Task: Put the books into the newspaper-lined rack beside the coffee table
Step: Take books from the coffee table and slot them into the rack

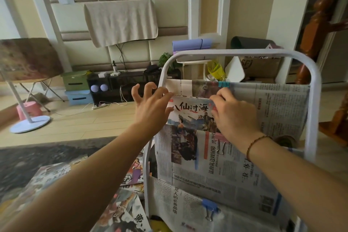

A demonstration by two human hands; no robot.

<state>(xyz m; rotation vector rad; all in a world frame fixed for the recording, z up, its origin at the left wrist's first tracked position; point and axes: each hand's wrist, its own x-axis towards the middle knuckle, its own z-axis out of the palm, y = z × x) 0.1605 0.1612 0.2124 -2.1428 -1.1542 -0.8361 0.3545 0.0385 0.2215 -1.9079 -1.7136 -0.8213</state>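
Books (120, 207) with bright illustrated covers lie fanned across the coffee table (28, 164) at lower left of the frame, waiting their turn, while both arms reach toward centre frame. At centre, the left hand (150, 109) has its fingers spread and curled like a claw, thumb and forefinger touching the upper left corner of an illustrated book (190, 115) that stands partly sunk in the top pocket of the white-framed rack (312, 100). Just right of it, the right hand (235, 118), a beaded bracelet at its wrist, pinches the book's upper right corner, fingers curled over the edge. Newspaper (273, 111) lines each tier, held by binder clips: a teal clip (224, 84) at the top rail, a pink clip (221, 142) at mid level, a blue clip (210, 208) lower down. The step in hand looks to be seating this book; it would go best lowered level, both corners sinking together, kept clear of the pink clip and eased rather than pushed, since thin newsprint could tear or slip from its clips under a jab.
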